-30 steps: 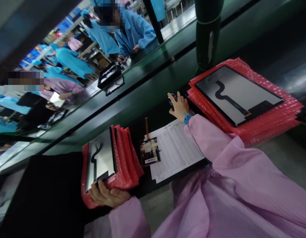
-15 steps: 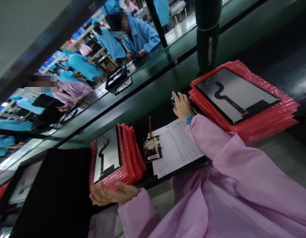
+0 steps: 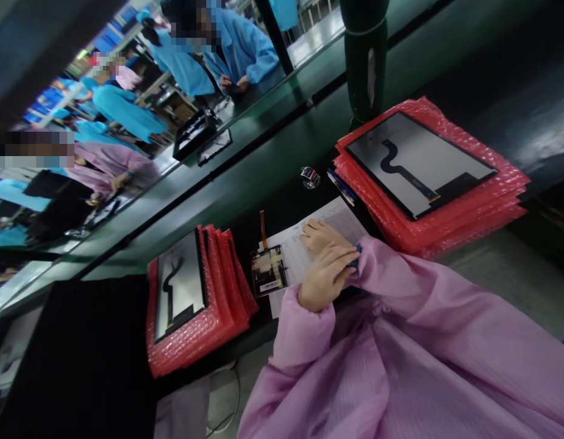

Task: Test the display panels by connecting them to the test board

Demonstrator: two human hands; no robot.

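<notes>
The blue wristband (image 3: 356, 261) sat at the wrist of the right hand (image 3: 321, 236), touched by the left hand (image 3: 325, 276); whether those fingers gripped it, I couldn't tell. The right hand lay loose, apparently empty, over the printed sheet (image 3: 344, 218). A sharp tug could have dragged the sheet, shifting the small panel (image 3: 269, 272).

Left forearm (image 3: 304, 329) angled inward, left hand (image 3: 325, 277) laid across right wrist (image 3: 344, 241), fingers together, right hand (image 3: 322, 236) palm down, pointing left, fingers slightly bent
</notes>
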